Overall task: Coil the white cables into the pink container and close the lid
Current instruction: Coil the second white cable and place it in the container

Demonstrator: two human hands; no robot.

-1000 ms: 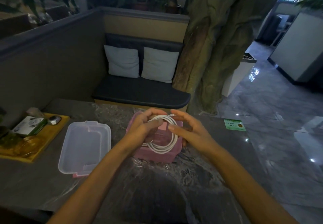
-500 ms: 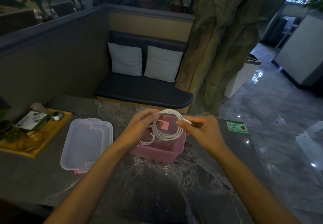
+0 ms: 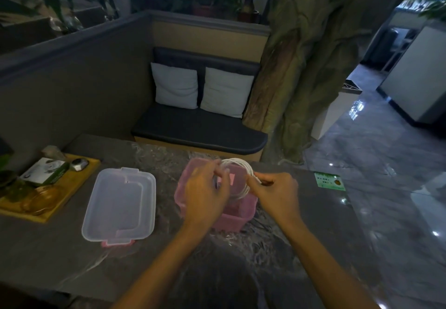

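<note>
White cable (image 3: 243, 166), gathered into a loop of several turns, held above the open pink container (image 3: 237, 214); the lower part of the loop hangs within the container's mouth, though whether it touches the floor of the container cannot be told in the dim light. Left hand (image 3: 206, 194), seen from the back, its grip closed on the left side of the loop, fingers curled round the strands and blurred at the tips. Right hand (image 3: 277, 193), its grip pinching the right side of the loop between thumb and forefinger, the other fingers folded under. A small pink label shows inside the container between the two hands. The container stands near the far edge of the dark marbled desk (image 3: 60, 248), right of its centre. The translucent lid (image 3: 120, 202) lies flat on the desk just left of the container and apart from it, a pink latch showing at its near edge. A wooden tray (image 3: 54, 208) sits at the left edge of the desk, carrying a green-and-white box (image 3: 44, 171), a small grey object and an amber glass dish (image 3: 44, 196). A green card (image 3: 329, 181) lies near the right far corner of the desk. Beyond the desk, a dark bench seat (image 3: 198, 131) with two pale cushions (image 3: 176, 88).
</note>
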